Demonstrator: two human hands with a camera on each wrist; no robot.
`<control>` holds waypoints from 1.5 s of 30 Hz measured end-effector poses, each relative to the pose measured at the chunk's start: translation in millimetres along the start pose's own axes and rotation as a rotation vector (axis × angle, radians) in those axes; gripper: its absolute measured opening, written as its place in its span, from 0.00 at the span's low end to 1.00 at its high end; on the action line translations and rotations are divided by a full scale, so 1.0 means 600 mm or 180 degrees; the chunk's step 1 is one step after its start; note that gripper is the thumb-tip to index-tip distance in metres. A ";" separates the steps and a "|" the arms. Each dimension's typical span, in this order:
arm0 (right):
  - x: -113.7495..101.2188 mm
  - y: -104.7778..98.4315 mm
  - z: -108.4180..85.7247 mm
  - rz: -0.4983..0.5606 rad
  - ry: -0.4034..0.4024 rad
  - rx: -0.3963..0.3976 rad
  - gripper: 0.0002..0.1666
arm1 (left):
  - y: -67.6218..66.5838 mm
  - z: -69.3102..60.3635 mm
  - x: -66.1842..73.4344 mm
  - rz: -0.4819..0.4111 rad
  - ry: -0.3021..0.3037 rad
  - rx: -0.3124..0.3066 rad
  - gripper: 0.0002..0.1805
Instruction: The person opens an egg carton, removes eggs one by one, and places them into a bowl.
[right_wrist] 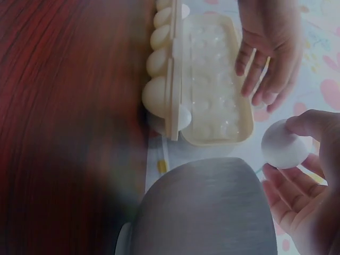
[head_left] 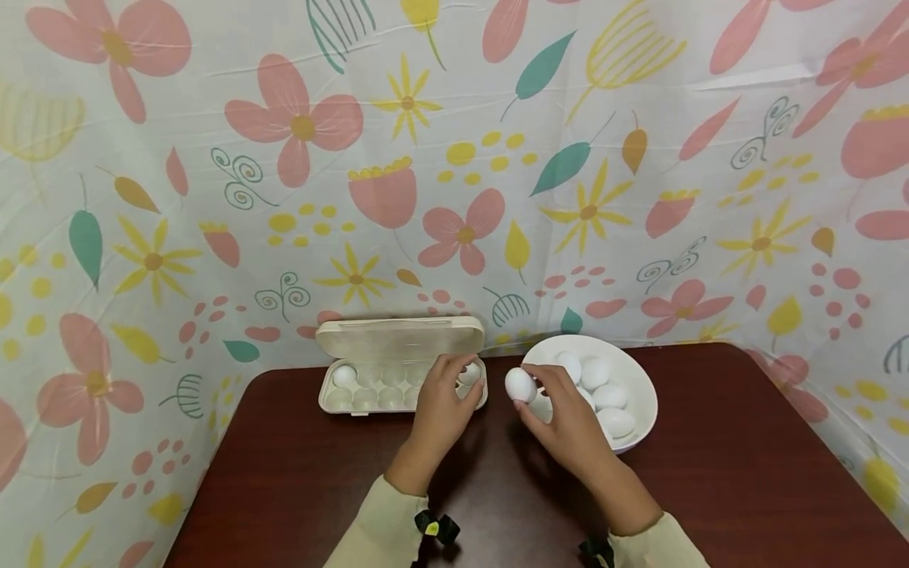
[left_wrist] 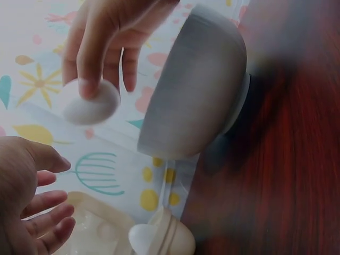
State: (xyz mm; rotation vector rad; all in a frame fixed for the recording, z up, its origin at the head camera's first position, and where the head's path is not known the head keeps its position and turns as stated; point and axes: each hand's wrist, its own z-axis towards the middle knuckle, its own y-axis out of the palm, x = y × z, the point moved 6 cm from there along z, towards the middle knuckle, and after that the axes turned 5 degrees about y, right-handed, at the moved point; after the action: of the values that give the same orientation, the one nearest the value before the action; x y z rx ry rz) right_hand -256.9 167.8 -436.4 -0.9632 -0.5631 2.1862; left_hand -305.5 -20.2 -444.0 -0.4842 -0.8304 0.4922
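Observation:
My right hand point(head_left: 568, 418) pinches a white egg point(head_left: 521, 385) between thumb and fingers, at the left rim of a white bowl point(head_left: 642, 386). Several more eggs point(head_left: 612, 397) lie in that bowl. Over the right end of a lidded cream egg carton point(head_left: 365, 402) hovers my left hand point(head_left: 442, 406), its fingers loosely bent around nothing. Inside the carton, one egg sits in the back left cup and another point(right_wrist: 184, 117) at the back right, partly hidden by the left hand in the head view. In the left wrist view the held egg point(left_wrist: 91, 103) appears above the left hand.
The carton's lid point(head_left: 401, 339) stands raised against a flower-patterned cloth point(head_left: 465, 158) hanging behind the dark red-brown table point(head_left: 298, 481). Carton and bowl stand side by side near the table's back edge, with a narrow gap between them.

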 end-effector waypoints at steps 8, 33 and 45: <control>0.015 -0.006 -0.003 -0.0027 0.0102 0.0000 0.33 | 0.012 0.007 -0.036 0.0047 -0.0230 -0.0158 0.21; 0.065 -0.036 -0.001 -0.0322 0.0593 -0.0079 0.33 | 0.059 0.020 -0.082 0.0275 -0.0421 -0.0437 0.25; 0.086 -0.043 -0.001 -0.0423 0.0698 -0.0131 0.33 | 0.078 0.021 -0.093 0.0266 -0.0437 -0.0502 0.24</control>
State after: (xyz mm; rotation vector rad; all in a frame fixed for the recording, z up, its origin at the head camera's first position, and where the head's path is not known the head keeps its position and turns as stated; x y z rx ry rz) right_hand -272.0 223.0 -445.3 -1.1371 -0.5529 1.9289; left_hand -357.9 -13.5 -495.6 -0.6375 -0.9886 0.5439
